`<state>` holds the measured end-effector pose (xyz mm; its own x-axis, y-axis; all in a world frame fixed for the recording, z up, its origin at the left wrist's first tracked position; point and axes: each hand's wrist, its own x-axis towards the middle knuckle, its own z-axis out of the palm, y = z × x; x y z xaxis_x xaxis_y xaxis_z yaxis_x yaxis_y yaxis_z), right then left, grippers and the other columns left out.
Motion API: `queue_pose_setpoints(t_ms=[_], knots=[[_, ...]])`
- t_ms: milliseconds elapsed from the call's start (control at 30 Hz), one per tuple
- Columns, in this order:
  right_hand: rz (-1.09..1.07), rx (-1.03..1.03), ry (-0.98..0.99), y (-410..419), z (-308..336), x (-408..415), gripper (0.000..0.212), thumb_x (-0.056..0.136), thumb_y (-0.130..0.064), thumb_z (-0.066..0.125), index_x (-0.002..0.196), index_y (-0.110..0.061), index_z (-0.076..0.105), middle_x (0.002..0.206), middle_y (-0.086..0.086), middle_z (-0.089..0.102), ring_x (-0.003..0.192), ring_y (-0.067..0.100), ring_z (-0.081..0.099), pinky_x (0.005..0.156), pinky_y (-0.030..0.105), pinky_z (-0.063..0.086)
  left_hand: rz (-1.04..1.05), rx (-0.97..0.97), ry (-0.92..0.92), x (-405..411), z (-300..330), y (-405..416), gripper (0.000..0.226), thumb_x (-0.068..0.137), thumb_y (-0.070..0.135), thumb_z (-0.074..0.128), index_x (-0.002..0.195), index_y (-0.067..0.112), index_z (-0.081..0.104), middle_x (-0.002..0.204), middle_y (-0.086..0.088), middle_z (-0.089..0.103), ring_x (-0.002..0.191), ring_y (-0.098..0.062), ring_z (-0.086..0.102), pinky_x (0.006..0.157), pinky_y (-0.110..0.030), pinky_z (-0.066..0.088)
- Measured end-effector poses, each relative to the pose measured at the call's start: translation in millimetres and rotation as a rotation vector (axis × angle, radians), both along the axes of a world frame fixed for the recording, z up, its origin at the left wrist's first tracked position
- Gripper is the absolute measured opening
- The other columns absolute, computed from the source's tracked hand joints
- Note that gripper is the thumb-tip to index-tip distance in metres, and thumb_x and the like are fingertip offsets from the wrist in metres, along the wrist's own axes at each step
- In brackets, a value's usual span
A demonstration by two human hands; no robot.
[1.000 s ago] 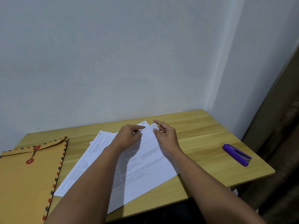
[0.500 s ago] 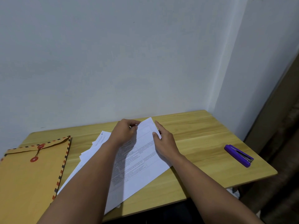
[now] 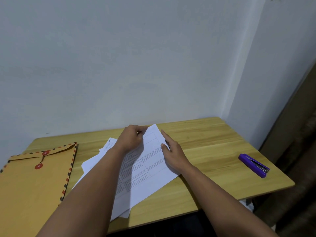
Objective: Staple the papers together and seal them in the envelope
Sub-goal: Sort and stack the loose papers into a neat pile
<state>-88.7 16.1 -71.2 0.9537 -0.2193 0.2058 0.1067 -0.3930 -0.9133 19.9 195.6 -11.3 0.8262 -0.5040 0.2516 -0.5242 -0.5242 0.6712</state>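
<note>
Several white printed papers [image 3: 145, 170] lie in a loose, skewed stack in the middle of the wooden table [image 3: 213, 144]. My left hand [image 3: 131, 139] pinches the far top edge of the stack with curled fingers. My right hand [image 3: 172, 153] lies with straight fingers against the stack's right edge. A brown string-tie envelope [image 3: 34, 183] with red buttons lies flat at the table's left end. A purple stapler [image 3: 254, 165] rests on the table near the right edge, well apart from both hands.
The table stands in a corner, with a white wall [image 3: 136, 65] behind it and another to the right. Its near edge runs below my forearms. Bare wood shows between the papers and the stapler.
Both hands have drawn the fanned sheets together into a tighter stack. The top sheets slid left and toward the wall. The envelope and stapler have not moved.
</note>
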Motion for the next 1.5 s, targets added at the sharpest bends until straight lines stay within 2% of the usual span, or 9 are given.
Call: queue_pose_setpoints(t_ms=[433, 600, 733, 833, 900, 1000, 1133, 1233, 1500], knots=[[0.056, -0.068, 0.005, 13, -10, 12, 0.059, 0.110, -0.012, 0.043, 0.165, -0.029, 0.032, 0.164, -0.012, 0.043, 0.150, 0.002, 0.039, 0.126, 0.030, 0.032, 0.175, 0.070, 0.012, 0, 2, 31, 0.035, 0.091, 0.012, 0.047, 0.101, 0.031, 0.074, 0.081, 0.006, 0.073, 0.065, -0.016, 0.060, 0.069, -0.041, 0.055], [0.026, -0.119, 0.036, 20, -15, 13, 0.054, 0.111, -0.015, 0.042, 0.163, -0.029, 0.035, 0.104, -0.016, 0.066, 0.083, -0.003, 0.054, 0.090, 0.022, 0.046, 0.279, 0.044, -0.025, 3, 9, 52, 0.034, 0.093, 0.012, 0.050, 0.102, 0.032, 0.076, 0.080, 0.017, 0.070, 0.063, -0.007, 0.058, 0.064, -0.032, 0.050], [0.024, -0.105, -0.023, 28, -11, 8, 0.050, 0.111, -0.007, 0.040, 0.160, -0.018, 0.043, 0.147, -0.012, 0.056, 0.131, -0.002, 0.055, 0.116, 0.019, 0.041, 0.284, 0.003, -0.016, 4, 14, 57, 0.037, 0.094, 0.011, 0.048, 0.105, 0.030, 0.077, 0.082, 0.022, 0.070, 0.072, -0.005, 0.062, 0.065, -0.029, 0.050], [0.011, -0.089, -0.045, 30, -10, 8, 0.051, 0.110, -0.003, 0.040, 0.159, -0.015, 0.043, 0.149, 0.002, 0.061, 0.131, 0.005, 0.057, 0.116, 0.029, 0.042, 0.277, 0.034, 0.001, 5, 11, 60, 0.037, 0.092, 0.014, 0.047, 0.106, 0.035, 0.075, 0.084, 0.016, 0.071, 0.072, -0.010, 0.063, 0.069, -0.033, 0.053], [0.016, -0.091, -0.042, 31, -11, 7, 0.051, 0.111, -0.004, 0.039, 0.160, -0.016, 0.042, 0.151, -0.012, 0.052, 0.130, -0.018, 0.048, 0.118, 0.018, 0.038, 0.285, 0.053, 0.010, 8, 5, 63, 0.034, 0.091, 0.015, 0.048, 0.104, 0.033, 0.074, 0.081, 0.010, 0.072, 0.073, -0.014, 0.064, 0.072, -0.038, 0.056], [0.009, -0.106, -0.018, 29, -16, 10, 0.050, 0.111, -0.006, 0.039, 0.160, -0.017, 0.042, 0.155, -0.010, 0.051, 0.134, -0.012, 0.046, 0.110, 0.006, 0.034, 0.284, 0.034, 0.025, 14, -2, 61, 0.033, 0.091, 0.012, 0.048, 0.102, 0.029, 0.074, 0.082, 0.007, 0.073, 0.078, -0.017, 0.066, 0.077, -0.042, 0.058], [-0.072, -0.165, 0.063, 15, -12, 22, 0.048, 0.110, -0.017, 0.043, 0.157, -0.020, 0.049, 0.100, -0.013, 0.070, 0.074, -0.005, 0.061, 0.078, 0.014, 0.049, 0.233, 0.033, 0.021, 22, -7, 55, 0.034, 0.093, 0.009, 0.049, 0.105, 0.025, 0.076, 0.088, 0.008, 0.075, 0.087, -0.016, 0.068, 0.081, -0.040, 0.057], [-0.227, -0.205, 0.031, -1, 0, 40, 0.046, 0.103, -0.016, 0.048, 0.146, -0.018, 0.062, 0.106, -0.001, 0.077, 0.093, 0.019, 0.072, 0.092, 0.041, 0.059, 0.214, 0.024, 0.021, 26, -11, 51, 0.034, 0.093, 0.007, 0.049, 0.104, 0.023, 0.077, 0.088, 0.006, 0.076, 0.087, -0.017, 0.068, 0.080, -0.037, 0.056], [-0.244, -0.528, 0.433, -35, 24, 91, 0.067, 0.091, -0.044, 0.072, 0.150, -0.019, 0.054, 0.149, 0.005, 0.057, 0.135, 0.026, 0.056, 0.103, 0.042, 0.052, 0.172, 0.028, 0.068, 50, -28, 43, 0.036, 0.093, 0.009, 0.048, 0.103, 0.026, 0.078, 0.087, 0.012, 0.076, 0.085, -0.011, 0.069, 0.078, -0.032, 0.055]])
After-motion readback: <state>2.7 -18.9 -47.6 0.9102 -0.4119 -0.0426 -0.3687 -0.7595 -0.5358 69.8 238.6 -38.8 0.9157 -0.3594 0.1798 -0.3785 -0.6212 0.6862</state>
